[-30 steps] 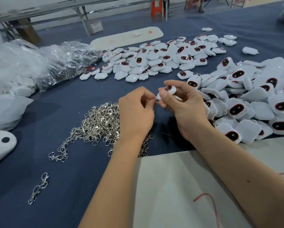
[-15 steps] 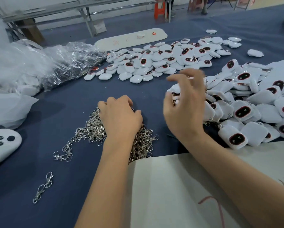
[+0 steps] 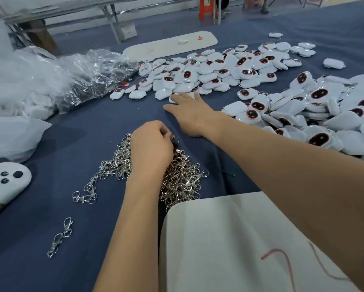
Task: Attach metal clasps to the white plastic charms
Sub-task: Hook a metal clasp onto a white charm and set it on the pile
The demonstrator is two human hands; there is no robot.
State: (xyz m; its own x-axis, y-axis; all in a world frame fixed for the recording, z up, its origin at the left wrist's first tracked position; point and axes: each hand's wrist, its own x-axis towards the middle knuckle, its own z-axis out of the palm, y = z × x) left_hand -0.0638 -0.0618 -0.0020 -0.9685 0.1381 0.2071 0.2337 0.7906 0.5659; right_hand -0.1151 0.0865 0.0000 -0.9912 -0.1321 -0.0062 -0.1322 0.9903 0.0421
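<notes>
A heap of silver metal clasps (image 3: 183, 178) lies on the blue cloth in front of me. My left hand (image 3: 150, 147) rests on top of it, fingers curled around a clasp at its fingertips. My right hand (image 3: 190, 112) stretches forward with fingers spread, its tips touching a white charm (image 3: 175, 98) at the near edge of the far pile of white plastic charms (image 3: 210, 70). A second, bigger pile of charms (image 3: 324, 114), many showing dark oval faces, fills the right side.
Crumpled clear plastic bags (image 3: 57, 76) sit at the left. A long white board (image 3: 170, 46) lies behind the far pile. A white sheet (image 3: 229, 239) covers the near edge. Two loose clasps (image 3: 60, 237) and a white dotted piece (image 3: 4, 182) lie at the left.
The charm I held in both hands is gone from them. My left hand dropped onto the clasp heap, and my right hand swung to the right pile, then reached forward to the far pile.
</notes>
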